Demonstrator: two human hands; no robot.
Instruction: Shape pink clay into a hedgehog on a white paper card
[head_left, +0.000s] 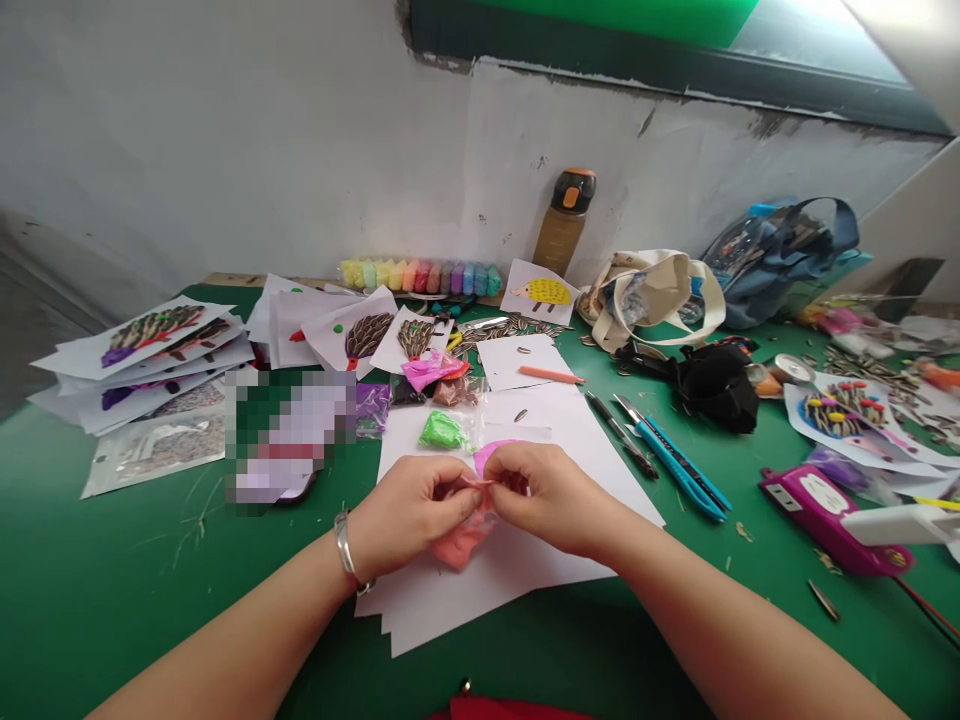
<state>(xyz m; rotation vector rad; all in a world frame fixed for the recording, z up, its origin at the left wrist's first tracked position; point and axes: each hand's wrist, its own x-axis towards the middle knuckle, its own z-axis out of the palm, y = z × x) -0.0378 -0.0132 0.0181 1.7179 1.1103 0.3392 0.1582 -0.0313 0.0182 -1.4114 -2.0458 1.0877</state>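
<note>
In the middle of the head view, my left hand (416, 512) and my right hand (551, 495) meet with thumbs and fingers pinched together. Both grip the top edge of a small plastic bag of coral-coloured modelling clay (459, 545), which hangs below the fingertips. Part of the bag is hidden behind my hands. White paper sheets (592, 480) lie underneath. Just beyond my fingers are a bag of green clay (442, 430) and a magenta-pink piece (495, 450), partly covered by my right hand.
Seed-covered pictures (157, 335) are stacked at left, near a blurred-out phone (289, 440). An orange pencil (551, 375), a pen (621, 432) and a blue utility knife (679, 460) lie to the right. A water bottle (564, 225) stands by the wall, beside a cream bag (652, 290).
</note>
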